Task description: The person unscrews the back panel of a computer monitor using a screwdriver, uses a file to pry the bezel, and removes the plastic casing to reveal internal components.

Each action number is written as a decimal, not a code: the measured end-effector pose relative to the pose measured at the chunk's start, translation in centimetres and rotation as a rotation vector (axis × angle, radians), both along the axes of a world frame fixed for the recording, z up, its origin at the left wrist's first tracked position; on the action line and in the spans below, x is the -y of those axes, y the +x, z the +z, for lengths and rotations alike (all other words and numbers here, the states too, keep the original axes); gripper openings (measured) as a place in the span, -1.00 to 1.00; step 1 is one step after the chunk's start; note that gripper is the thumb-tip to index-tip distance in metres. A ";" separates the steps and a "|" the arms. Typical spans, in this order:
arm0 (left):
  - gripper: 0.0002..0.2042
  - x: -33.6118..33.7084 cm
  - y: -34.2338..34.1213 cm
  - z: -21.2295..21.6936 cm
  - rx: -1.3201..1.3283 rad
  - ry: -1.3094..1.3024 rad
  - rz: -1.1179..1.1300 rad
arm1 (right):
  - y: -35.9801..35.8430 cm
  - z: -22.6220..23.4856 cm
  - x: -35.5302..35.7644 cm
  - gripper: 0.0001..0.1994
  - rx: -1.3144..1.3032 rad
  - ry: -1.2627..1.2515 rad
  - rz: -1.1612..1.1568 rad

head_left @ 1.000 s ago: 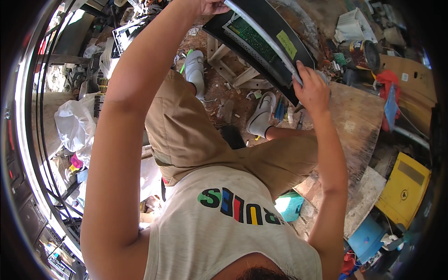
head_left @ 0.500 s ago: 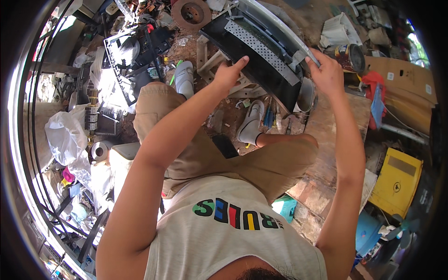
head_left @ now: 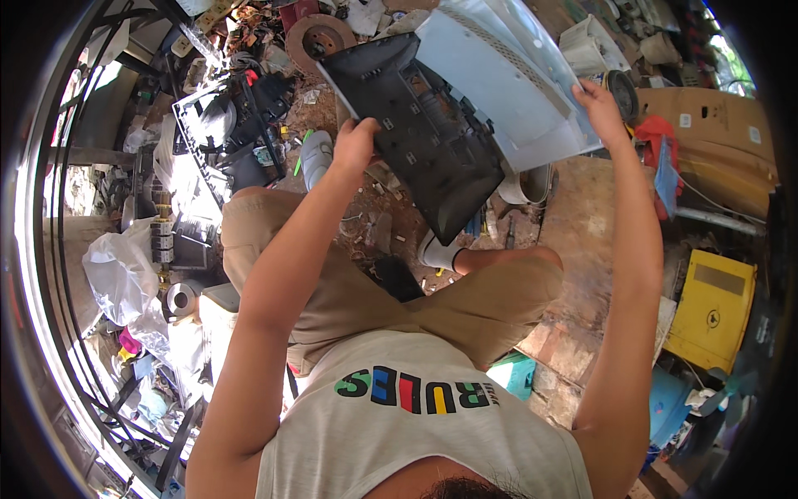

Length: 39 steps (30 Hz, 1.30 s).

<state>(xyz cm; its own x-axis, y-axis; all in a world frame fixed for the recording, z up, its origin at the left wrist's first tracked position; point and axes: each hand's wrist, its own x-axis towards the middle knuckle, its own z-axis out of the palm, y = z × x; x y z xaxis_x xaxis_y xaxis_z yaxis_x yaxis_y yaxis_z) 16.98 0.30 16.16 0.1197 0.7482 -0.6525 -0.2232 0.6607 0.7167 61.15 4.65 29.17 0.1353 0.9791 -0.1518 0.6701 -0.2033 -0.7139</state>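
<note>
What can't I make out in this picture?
All in the head view:
Pale panel: its far end, cut off by the upper edge.
Left hand: most fingers, hidden behind the black panel.
Right foot: its front, hidden by the black panel.

Site: cluttered workshop, salvage type.
Evidence: black plastic housing (head_left: 399, 141) at upper centre; jumbled black parts (head_left: 270, 104) and rusty disc (head_left: 307, 37) at upper left; scrap-littered floor (head_left: 357, 220) mid-frame; yellow panel (head_left: 712, 309) at right.

Both arms (head_left: 281, 279) reach forward, slightly bent, the left hand (head_left: 356, 147) and right hand (head_left: 601, 113) gripping well apart.
</note>
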 end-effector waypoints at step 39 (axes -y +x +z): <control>-0.59 1.1 -1.6 -1.9 -0.118 0.091 0.037 | -8.1 -11.4 7.0 0.29 0.486 -0.225 -0.169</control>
